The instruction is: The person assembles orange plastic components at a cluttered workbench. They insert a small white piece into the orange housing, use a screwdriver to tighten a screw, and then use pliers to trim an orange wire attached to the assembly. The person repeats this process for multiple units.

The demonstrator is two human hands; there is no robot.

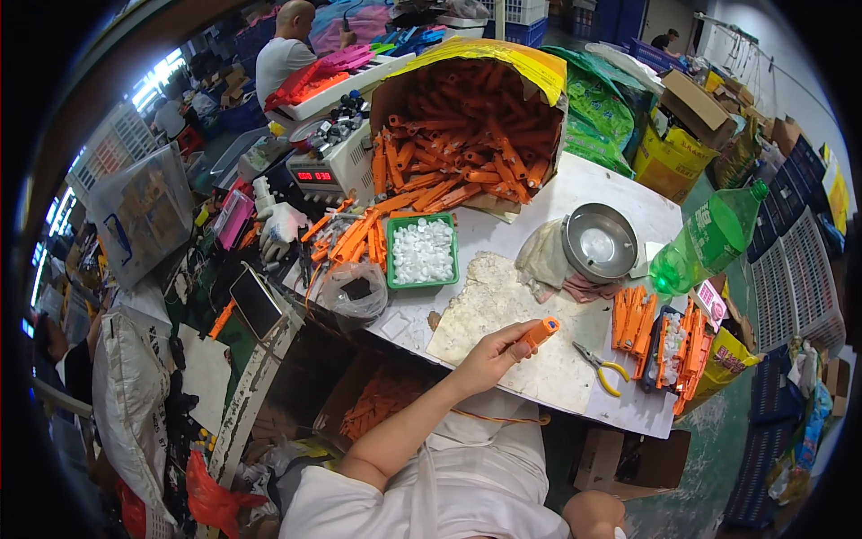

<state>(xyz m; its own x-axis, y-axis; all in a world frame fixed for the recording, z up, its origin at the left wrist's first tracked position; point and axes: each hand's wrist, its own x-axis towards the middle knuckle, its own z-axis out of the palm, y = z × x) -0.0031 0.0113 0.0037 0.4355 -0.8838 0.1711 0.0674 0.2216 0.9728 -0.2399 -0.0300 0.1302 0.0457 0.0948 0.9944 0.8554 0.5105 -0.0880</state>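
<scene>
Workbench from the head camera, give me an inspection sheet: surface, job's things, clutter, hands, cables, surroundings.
Surface: white table, a worn pale mat in the middle.
Job's things: one orange plastic piece held over the mat; big box of orange pieces behind it.
Clutter: green tray of white caps, metal bowl, green bottle, pliers.
Hands: left hand grips the orange piece; right hand not seen.
Cables: thin orange cord at the table edge.
Surroundings: another person seated beyond, crates and cartons around.
</scene>
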